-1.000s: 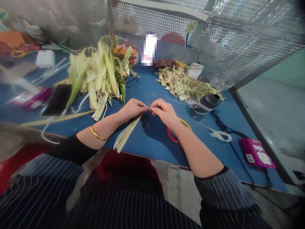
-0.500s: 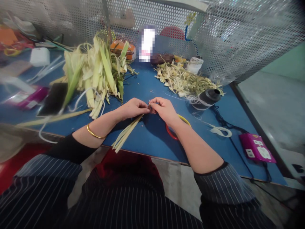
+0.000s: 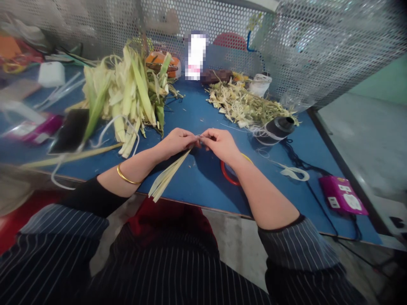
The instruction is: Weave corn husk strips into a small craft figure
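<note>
My left hand [image 3: 178, 142] is closed around the upper end of a bundle of pale corn husk strips [image 3: 169, 176]. The strips' loose ends fan down toward the table's front edge. Fingertips of my right hand [image 3: 221, 145] pinch together right at the left hand's fingertips. Something thin and light shows between the two hands, too small to name. Under my right wrist lies a ring-shaped red and yellow object [image 3: 229, 174], partly covered by the forearm.
On the blue table [image 3: 203, 190], a pile of corn husks [image 3: 127, 93] stands left and husk scraps [image 3: 238, 103] lie at the back right. A black thread cone [image 3: 275, 130], a white ribbon [image 3: 295, 173], a purple box [image 3: 343, 195] and a dark phone-like slab [image 3: 70, 131] are around. Perforated metal screens enclose the back.
My right hand's fingers have shifted slightly at the pinch, and a thin light piece now shows between the hands. The husk bundle stays nearly in place.
</note>
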The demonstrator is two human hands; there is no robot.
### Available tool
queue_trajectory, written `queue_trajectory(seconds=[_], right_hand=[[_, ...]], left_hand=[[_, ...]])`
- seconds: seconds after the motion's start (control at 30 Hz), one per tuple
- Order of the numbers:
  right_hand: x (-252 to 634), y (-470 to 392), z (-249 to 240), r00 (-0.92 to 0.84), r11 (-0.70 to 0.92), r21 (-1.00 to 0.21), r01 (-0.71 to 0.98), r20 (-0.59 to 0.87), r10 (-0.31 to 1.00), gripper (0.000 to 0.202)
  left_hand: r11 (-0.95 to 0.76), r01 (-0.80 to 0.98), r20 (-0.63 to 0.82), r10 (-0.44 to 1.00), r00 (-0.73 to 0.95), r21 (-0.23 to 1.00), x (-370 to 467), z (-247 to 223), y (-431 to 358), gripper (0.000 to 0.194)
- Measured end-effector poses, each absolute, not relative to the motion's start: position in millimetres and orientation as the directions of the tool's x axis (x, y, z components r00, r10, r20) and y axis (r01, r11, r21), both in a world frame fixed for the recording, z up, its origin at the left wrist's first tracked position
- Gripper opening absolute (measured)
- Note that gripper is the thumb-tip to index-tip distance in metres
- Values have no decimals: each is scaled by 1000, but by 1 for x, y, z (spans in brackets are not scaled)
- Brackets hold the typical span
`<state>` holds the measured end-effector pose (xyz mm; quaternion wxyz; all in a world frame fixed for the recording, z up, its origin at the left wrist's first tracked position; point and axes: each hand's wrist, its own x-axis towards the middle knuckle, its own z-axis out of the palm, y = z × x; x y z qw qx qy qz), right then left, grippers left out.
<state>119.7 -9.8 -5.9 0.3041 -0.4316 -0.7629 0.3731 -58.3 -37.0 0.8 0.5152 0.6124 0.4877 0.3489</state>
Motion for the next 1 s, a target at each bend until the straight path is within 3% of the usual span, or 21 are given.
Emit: queue_trajectory(seconds=[0.3, 0.57, 0.7, 0.77, 0.83, 1.0], right_hand=[[119, -11, -3, -392, 313, -810, 496, 113, 913, 19], [118, -17, 3, -483, 288, -829, 480, 25, 875, 18], [121, -14, 1, -521, 252, -857, 450, -23, 853, 14], [121, -11, -2, -432, 225, -890, 396, 36, 901, 8], [119, -8, -6, -350, 200, -931, 307, 85, 933, 17], [113, -10, -12, -513, 183, -958, 221, 45, 857, 25]], left_hand=[[64, 174, -98, 976, 192, 983, -59, -2, -35, 22], [128, 99, -140, 982, 130, 987, -62, -8, -30, 25], [63, 160, -85, 988, 128, 985, -62, -7, -30, 23], [13, 188, -39, 990, 135, 982, -62, -5, -31, 22], [-40, 218, 6, 988, 151, 975, -62, -3, -32, 21], [-204, 285, 139, 963, 232, 937, -64, -5, -30, 16]])
